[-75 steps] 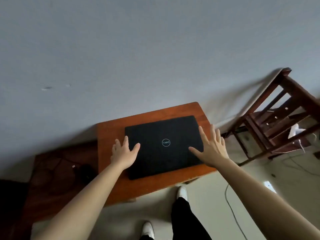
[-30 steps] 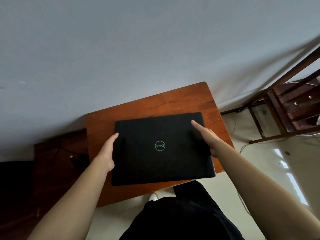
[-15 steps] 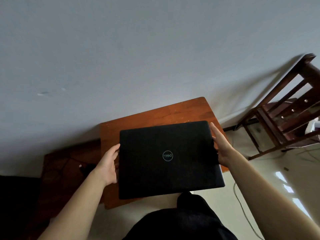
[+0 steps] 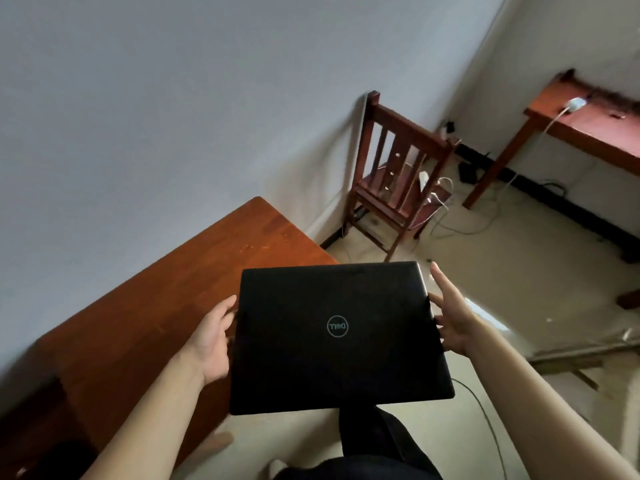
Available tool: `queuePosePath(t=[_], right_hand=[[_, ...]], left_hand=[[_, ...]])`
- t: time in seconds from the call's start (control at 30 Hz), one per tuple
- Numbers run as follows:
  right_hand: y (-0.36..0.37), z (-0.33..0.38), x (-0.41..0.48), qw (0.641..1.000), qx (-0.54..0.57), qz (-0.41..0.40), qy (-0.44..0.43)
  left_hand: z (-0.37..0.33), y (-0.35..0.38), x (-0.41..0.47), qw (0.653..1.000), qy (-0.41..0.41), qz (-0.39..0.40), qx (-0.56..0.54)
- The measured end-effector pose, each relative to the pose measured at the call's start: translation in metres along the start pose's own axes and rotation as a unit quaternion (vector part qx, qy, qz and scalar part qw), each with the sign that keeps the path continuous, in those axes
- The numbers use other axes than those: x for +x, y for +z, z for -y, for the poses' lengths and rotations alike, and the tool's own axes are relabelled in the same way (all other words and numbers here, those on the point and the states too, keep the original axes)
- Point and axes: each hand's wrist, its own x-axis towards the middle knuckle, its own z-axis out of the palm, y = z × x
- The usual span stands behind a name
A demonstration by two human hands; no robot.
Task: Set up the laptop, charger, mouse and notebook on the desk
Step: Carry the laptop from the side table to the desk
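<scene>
The laptop (image 4: 337, 336) is a flat black slab with a matte, faintly grained lid, rounded corners and a thin ring logo at its middle; it is closed and held in the air, its left part over the right end of the wooden table (image 4: 145, 306) and the rest out past that edge, above the pale floor (image 4: 519, 278). The table top is smooth, reddish-brown board with visible grain and a few light scratches. The left hand (image 4: 211, 344) clasps the laptop's left edge, thumb along the rim and the other fingers hidden beneath it. The right hand (image 4: 453, 323) presses the laptop's right edge with the palm, its fingers stretched out straight and loosely spread alongside the rim, so the laptop is gripped between the two hands. Beyond the laptop stands a dark slatted wooden chair (image 4: 391, 178) against the grey wall, with white cables lying on the floor near its legs; farther right of the laptop is a red-brown desk (image 4: 588, 129) with a small white object on it. Half a second ago the laptop hung squarely above the table; it now sits off to the table's right, and the view has swung right to show the chair whole and the desk.
</scene>
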Motion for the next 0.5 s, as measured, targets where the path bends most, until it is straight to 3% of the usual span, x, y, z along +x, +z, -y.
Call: queuePosePath(t=[0.27,0.5], right_hand=[[-0.159,-0.018,-0.008,0.998,0.063,-0.005,-0.019],[-0.321,-0.004,0.015,0.996,0.076,-0.028,-0.023]], left_hand=[[-0.03,0.16,0.047,0.982,-0.025,0.065,0.175],[-0.028,0.358,0.104,0.961,-0.039,0.071,0.265]])
